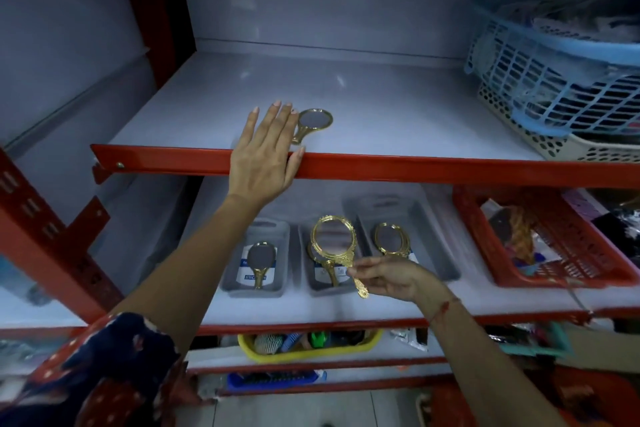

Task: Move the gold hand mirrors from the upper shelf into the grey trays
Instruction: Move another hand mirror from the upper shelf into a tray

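One small gold hand mirror [314,121] lies on the white upper shelf [381,121], near its red front edge. My left hand [265,156] lies flat and open over that edge, fingers just left of the mirror's handle. Below, three grey trays sit side by side. The left tray [239,274] holds a small gold mirror [262,262], and the right tray [440,253] holds gold mirrors [389,239]. My right hand [388,279] pinches the handle of a larger ornate gold mirror [334,239] above the middle tray [308,279], which has another mirror partly hidden beneath.
Blue and cream plastic baskets [554,80] fill the right end of the upper shelf. A red basket [554,246] of goods stands right of the grey trays. A yellow basket [311,345] sits on a lower shelf. Red steel uprights [45,229] frame the left.
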### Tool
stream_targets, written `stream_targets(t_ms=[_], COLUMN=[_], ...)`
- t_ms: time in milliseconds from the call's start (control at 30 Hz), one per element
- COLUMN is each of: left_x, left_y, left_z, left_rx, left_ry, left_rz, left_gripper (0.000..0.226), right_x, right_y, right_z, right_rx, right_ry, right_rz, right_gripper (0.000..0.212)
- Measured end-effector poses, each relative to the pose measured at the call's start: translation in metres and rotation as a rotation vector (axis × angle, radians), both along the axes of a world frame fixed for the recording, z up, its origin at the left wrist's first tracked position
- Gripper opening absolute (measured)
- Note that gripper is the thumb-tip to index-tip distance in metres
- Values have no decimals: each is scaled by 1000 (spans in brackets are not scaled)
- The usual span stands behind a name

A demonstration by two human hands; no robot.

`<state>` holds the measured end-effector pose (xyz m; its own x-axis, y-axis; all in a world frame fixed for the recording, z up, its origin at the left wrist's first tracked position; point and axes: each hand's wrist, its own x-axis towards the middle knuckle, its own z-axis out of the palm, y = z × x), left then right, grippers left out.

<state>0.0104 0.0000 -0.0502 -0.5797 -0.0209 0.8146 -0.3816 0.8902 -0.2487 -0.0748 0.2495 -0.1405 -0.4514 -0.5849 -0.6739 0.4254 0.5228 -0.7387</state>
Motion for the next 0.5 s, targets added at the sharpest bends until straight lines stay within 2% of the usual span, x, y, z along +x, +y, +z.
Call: stream_targets(t_ms=[133,200,267,333,367,433,500], left_x=[-3,-4,-6,-8,-9,-10,-10], left_y=[-2,-4,-7,-8,-9,-9,-10], left_z=[-1,-2,-3,-4,-5,-6,-6], left_rx=[-38,-49,-66,-89,-102,-122,-141], left_ry=[54,64,72,89,99,120,140], left_rz=[-1,4,-1,-16,-20,-28,-31], left_gripper=[53,53,54,55,56,56,57], right_x=[-14,-16,-46,-105,-115,-99,-38], right_y=[-30,-41,-46,-45,-50,-63,-79], right_z=[-37,-45,-109,-224,-256,-233,-116], right_rx=[90,132,165,287,289,252,299], right_ry=[14,67,90,118,94,84,214], right_rz=[-116,-139,-191,-276,-268,-271,-233], right_gripper=[39,33,17,29,37,26,16])
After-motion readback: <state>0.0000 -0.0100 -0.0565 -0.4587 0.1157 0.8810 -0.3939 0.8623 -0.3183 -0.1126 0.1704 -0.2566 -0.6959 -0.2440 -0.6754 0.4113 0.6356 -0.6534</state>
